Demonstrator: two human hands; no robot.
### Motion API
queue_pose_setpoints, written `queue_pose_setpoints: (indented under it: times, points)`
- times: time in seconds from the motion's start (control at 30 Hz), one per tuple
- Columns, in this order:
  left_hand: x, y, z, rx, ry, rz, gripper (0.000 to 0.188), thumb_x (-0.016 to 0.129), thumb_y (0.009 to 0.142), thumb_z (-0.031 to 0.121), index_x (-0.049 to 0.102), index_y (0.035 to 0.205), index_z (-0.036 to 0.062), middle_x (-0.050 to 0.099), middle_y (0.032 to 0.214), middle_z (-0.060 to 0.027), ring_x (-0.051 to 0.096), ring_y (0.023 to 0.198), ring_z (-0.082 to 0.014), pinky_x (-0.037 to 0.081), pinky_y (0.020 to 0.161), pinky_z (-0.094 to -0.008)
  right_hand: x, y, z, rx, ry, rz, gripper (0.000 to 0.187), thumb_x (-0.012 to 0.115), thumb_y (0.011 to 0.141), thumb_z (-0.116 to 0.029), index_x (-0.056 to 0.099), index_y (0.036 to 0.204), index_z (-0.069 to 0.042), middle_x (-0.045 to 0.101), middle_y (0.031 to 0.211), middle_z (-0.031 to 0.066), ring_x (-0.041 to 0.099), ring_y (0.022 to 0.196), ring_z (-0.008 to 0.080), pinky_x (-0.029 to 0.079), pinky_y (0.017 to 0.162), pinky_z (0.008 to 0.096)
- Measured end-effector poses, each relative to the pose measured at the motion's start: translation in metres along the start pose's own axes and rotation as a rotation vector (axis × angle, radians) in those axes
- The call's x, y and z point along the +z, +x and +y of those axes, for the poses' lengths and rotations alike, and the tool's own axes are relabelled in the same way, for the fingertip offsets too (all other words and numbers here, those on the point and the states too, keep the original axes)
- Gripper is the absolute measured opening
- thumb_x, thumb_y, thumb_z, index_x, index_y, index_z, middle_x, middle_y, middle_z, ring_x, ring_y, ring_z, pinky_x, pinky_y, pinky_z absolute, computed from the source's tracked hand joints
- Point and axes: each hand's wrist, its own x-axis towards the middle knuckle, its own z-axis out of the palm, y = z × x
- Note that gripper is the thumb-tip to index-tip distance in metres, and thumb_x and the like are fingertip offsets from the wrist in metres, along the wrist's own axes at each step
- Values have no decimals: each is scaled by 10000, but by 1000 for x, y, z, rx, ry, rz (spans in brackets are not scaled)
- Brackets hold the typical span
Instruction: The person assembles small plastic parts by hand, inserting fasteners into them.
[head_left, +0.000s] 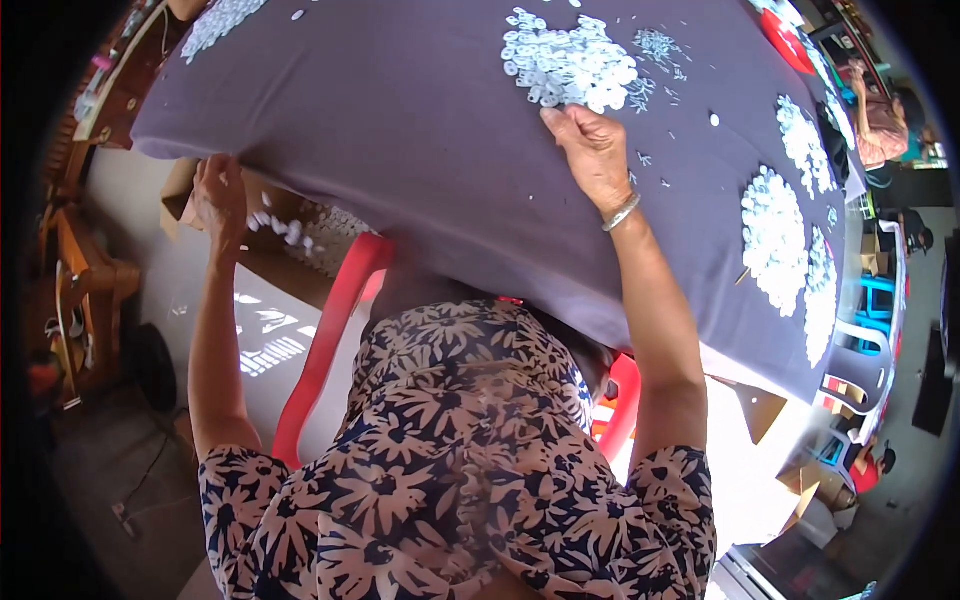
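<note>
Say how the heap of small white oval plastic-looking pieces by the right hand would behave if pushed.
The heap would probably spread, since its pieces look separate. Each is small beside the right hand, so likely light. Looking flat, they may slide over the dark purple cloth rather than roll.

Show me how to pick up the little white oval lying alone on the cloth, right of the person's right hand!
Probably pinch the white oval by opposite edges of its rim, coming from above. It looks small and flat on the dark cloth, apart from the piles, leaving fingertips room around it.
</note>
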Motion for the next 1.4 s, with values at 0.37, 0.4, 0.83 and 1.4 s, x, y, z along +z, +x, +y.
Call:
queue_pose_setpoints:
  times: [0.37, 0.4, 0.83, 1.4]
  points:
    - [29, 22, 164, 360, -619, -60, 70, 652, 801, 76, 604, 835, 37, 596, 791, -90, 599, 709, -250, 480, 637, -350, -12, 8, 11, -291, -778, 234, 216, 589, 805, -41, 620, 1018, -67, 602, 924, 98, 580, 859, 281, 475, 756, 383]
    - [42, 22, 174, 454, -600, -36, 78, 656, 801, 84, 603, 842, 44, 596, 791, -84, 603, 702, -240, 484, 627, -343, -14, 11, 12, -358, -833, 186, 267, 582, 805, -31, 609, 1065, -84, 591, 969, 86, 559, 910, 286, 460, 793, 389]
    - [87, -18, 256, -119, -1097, -440, 197, 599, 896, 220, 627, 996, 54, 616, 749, -25, 590, 650, -93, 487, 565, -234, -17, 13, 4, -403, -524, -109, 285, 621, 753, 41, 641, 1004, -94, 592, 989, 33, 551, 823, 186, 468, 747, 301]
    - [70, -19, 258, -132, -1072, -364, 487, 539, 905, 433, 573, 643, 24, 354, 468, 19, 361, 455, -67, 330, 466, -249, -13, 8, -2, -275, -488, -2, 123, 678, 738, 4, 651, 850, -37, 599, 807, 52, 582, 616, 129, 484, 579, 255]
